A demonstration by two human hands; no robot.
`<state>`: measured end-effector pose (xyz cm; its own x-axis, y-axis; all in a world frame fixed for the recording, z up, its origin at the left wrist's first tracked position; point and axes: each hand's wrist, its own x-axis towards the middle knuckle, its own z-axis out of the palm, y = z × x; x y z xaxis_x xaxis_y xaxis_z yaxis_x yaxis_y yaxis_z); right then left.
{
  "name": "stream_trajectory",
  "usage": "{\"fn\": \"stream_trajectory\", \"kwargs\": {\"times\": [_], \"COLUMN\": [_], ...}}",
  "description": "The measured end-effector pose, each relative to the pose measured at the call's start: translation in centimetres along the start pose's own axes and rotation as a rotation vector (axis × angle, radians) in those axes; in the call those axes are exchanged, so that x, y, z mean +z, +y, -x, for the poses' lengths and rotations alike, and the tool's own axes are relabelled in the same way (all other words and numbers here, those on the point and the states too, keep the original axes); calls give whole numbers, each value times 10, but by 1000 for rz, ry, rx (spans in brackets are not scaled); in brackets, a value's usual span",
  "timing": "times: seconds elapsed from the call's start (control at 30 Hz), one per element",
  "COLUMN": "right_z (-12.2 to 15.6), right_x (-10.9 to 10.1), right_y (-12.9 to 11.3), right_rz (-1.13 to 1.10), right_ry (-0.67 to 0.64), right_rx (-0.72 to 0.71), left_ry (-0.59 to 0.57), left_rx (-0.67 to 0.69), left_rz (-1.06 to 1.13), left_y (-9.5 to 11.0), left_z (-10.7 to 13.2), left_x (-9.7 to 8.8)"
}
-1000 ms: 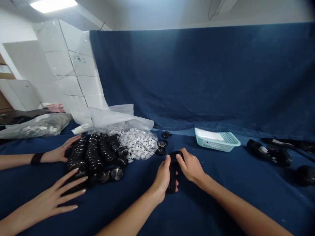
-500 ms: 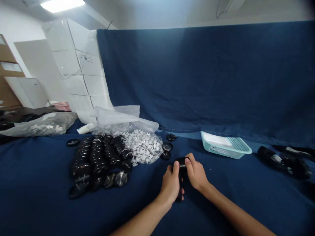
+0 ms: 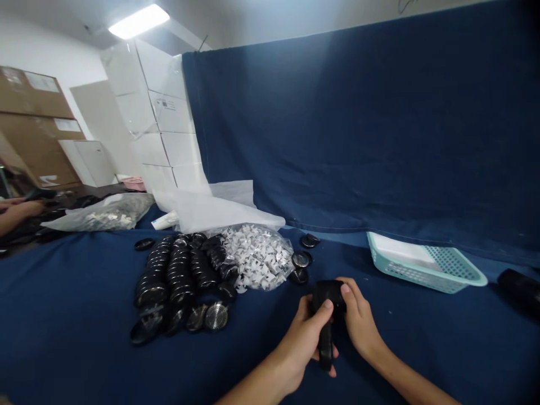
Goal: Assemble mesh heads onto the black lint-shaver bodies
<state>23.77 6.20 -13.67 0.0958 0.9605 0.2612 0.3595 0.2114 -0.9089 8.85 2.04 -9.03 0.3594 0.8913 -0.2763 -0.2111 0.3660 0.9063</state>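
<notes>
Both of my hands hold one black elongated device [image 3: 325, 320] just above the blue cloth in the lower middle. My left hand [image 3: 304, 339] wraps its body from the left, thumb laid across the top. My right hand [image 3: 359, 323] grips its upper end from the right, fingers curled over it. The lower tip of the device sticks out below my left fingers.
Rows of stacked black round discs [image 3: 177, 275] lie left of my hands, with a clear bag of small white pieces [image 3: 257, 256] behind them and loose discs [image 3: 302, 259] nearby. A teal basket [image 3: 426, 261] stands at the right. Another person's hand [image 3: 19, 211] shows at the far left.
The other person's two hands near the disc pile have withdrawn to the far left. My view has swung left and down; my hands keep the black device, my left thumb now over its top.
</notes>
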Motion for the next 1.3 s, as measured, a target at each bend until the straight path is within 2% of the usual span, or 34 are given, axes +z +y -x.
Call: {"fn": "stream_trajectory", "kwargs": {"times": [0.17, 0.3, 0.5, 0.63, 0.77, 0.87, 1.0, 1.1, 1.3], "right_z": [1, -1, 0, 2, 1, 1, 1, -1, 3], "right_x": [-1, -1, -4, -4, -2, -1, -1, -3, -17], "right_y": [-3, 0, 1, -3, 1, 1, -3, -9, -29], "right_rz": [-66, -81, -85, -106, -102, -107, -144, -149, -331], "right_ry": [32, 62, 111, 122, 134, 121, -38, -131, -304], "right_rx": [0, -26, -106, -131, -86, -22, 80, 58, 44], "left_ry": [-62, -52, -117, -116, -89, -66, -71, -82, -288], "left_rx": [-35, 24, 121, 136, 125, 84, -54, -179, -266], "left_rz": [35, -20, -153, -205, -210, -115, 151, 360, 603], "left_y": [1, 0, -2, -4, -4, -3, -2, -1, -8], "left_z": [4, 3, 8, 11, 10, 5, -3, -6, -4], "left_x": [0, -2, -4, -3, -2, -3, -9, -13, -11]}}
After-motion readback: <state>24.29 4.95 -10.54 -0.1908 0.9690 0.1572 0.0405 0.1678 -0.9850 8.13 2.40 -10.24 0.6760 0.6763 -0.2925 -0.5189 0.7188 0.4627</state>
